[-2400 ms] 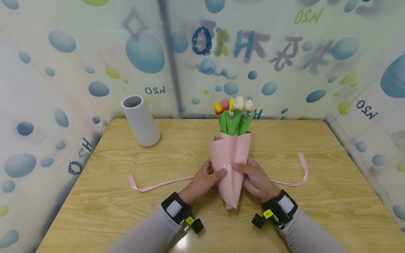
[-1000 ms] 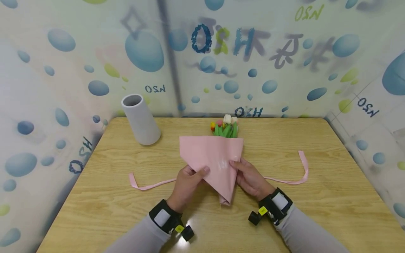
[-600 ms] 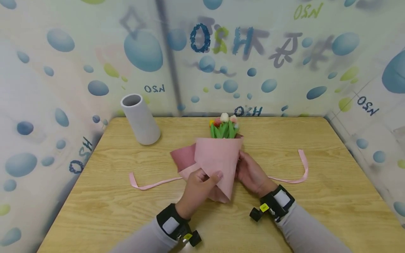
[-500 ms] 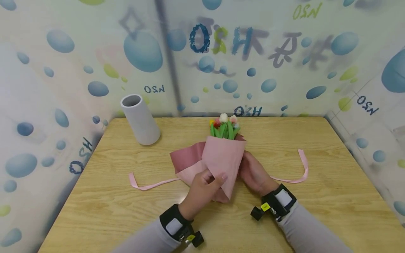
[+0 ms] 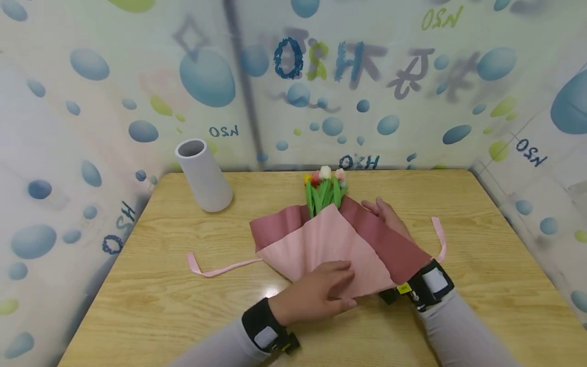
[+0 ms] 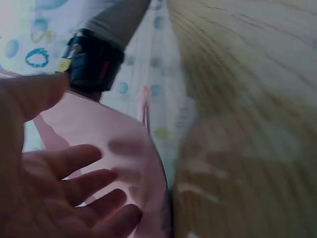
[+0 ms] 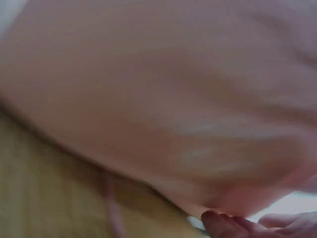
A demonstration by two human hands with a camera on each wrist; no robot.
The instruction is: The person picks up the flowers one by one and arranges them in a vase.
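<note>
A small bunch of tulips point(image 5: 324, 191), white, pink, red and yellow with green leaves, lies mid-table on pink wrapping paper point(image 5: 321, 244). The paper is fanned out to both sides, its darker rose face showing left and right. Over its lower front edge rests my left hand point(image 5: 314, 293), fingers spread and mostly straight, also seen in the left wrist view point(image 6: 64, 193). My right hand point(image 5: 390, 216) is behind the paper's right flap, which hides much of it. In the blurred right wrist view, its fingertips point(image 7: 213, 223) are at the paper's edge.
A grey-white vase point(image 5: 204, 178) stands at the back left of the wooden table point(image 5: 137, 300). Pink ribbon point(image 5: 229, 268) runs out from under the paper on the left, and its other end point(image 5: 439, 237) shows at right. A patterned wall point(image 5: 284, 117) rises behind the table.
The wrapping paper, first wrapped closely round the tulips, has opened out to the left, then right. My left hand has let go of its edge; my right hand has moved back and right.
</note>
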